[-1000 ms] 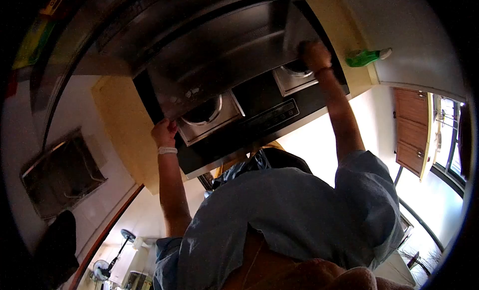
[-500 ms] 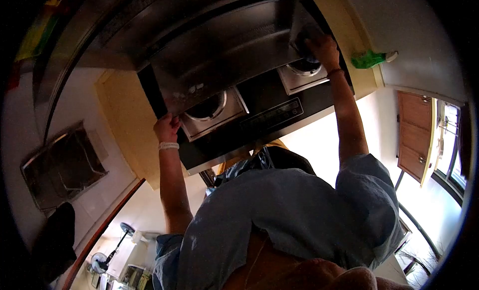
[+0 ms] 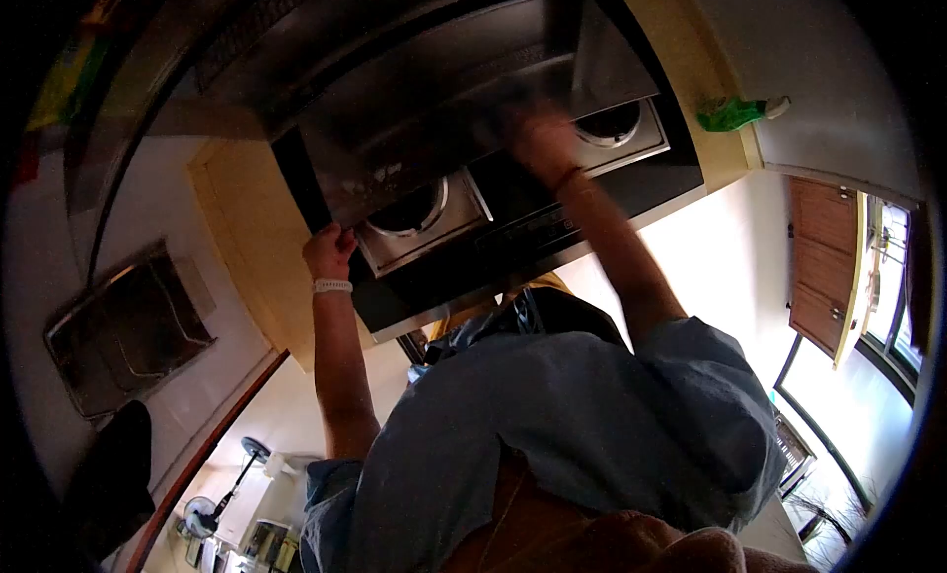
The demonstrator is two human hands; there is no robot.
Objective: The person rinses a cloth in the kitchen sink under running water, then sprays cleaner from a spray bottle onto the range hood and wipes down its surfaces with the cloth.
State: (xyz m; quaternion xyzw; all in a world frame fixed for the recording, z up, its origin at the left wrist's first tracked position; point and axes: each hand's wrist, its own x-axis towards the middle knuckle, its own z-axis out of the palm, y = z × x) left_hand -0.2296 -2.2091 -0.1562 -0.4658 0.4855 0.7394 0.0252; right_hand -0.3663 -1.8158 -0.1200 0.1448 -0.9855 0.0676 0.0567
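Note:
A dark, glossy panel (image 3: 434,109) slants above the black gas cooktop (image 3: 523,208), hiding part of both burners. At its lower left corner my left hand (image 3: 328,252) is closed, pinching the panel's edge. My right hand (image 3: 547,144) is against the panel's face, near the middle of its lower part, and smeared by motion. A dark, soft-looking wad shows dimly at its fingers; its kind is too blurred to make out. Some whitish marks (image 3: 385,172) lie on the panel near the left burner (image 3: 409,218). The right burner (image 3: 612,129) shows beyond my right wrist.
A green spray bottle (image 3: 730,113) lies on the yellowish counter (image 3: 705,70) to the right. On the left is a dark rectangular tray-like thing (image 3: 128,331). A wooden cabinet (image 3: 821,262) hangs at the far right, and a fan (image 3: 200,516) stands at lower left.
My right hand has swept left across the panel from its right end to near the middle, uncovering the right burner. My left hand keeps its grip on the corner.

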